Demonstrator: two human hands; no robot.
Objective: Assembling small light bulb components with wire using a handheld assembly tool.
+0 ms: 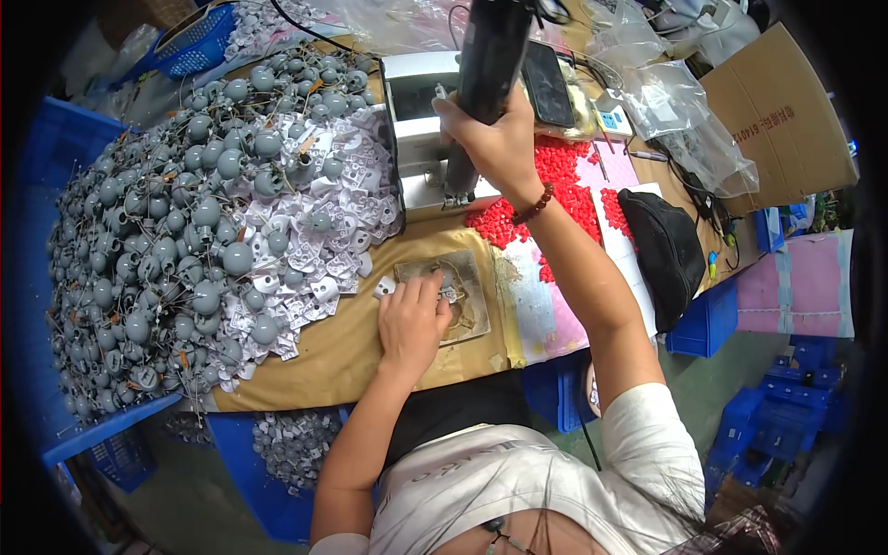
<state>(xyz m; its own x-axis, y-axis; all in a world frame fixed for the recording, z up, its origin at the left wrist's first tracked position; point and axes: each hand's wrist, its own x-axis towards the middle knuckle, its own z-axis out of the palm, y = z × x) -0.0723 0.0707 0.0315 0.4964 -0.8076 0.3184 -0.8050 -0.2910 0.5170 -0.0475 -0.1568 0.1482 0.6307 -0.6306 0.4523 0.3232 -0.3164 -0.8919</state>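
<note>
My right hand (504, 139) is raised over the far side of the bench, wrapped round a thick black electric screwdriver (492, 65). The tool stands nearly upright, its narrow tip pointing down beside a white box-shaped device (425, 139). My left hand (413, 319) lies at a square fixture plate (476, 310), fingertips closed on a small grey part (450, 285) that they partly cover. A small white piece (385, 287) shows beside those fingers. Under the plate is a yellow-brown cloth (314, 365).
Left is a big heap of grey ball-shaped parts with wires (176, 240); flat white pieces (324, 203) adjoin it. Small red pieces (564, 194) lie right, near a black pouch (659, 254). A phone (548, 85), a cardboard box (786, 111) and blue bins (703, 324) are around.
</note>
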